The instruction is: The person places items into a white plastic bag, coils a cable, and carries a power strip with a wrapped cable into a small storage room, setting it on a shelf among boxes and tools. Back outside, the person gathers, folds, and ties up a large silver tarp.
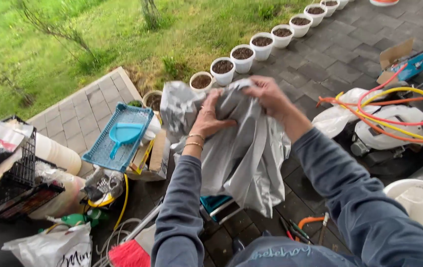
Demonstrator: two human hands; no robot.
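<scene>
blue basket [107, 148] | blue dustpan [124, 133] | white soil pots [243, 58] | hoses [394, 116] | black crate [16, 190]

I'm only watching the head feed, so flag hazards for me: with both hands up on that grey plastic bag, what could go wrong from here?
The grey bag, gripped by the left hand and right hand, hangs in front of the person and likely hides the ground. Tools lie there by the feet, and red and yellow hoses loop to the right: both possible trip hazards. The hanging bag could also snag on the blue basket.
</scene>
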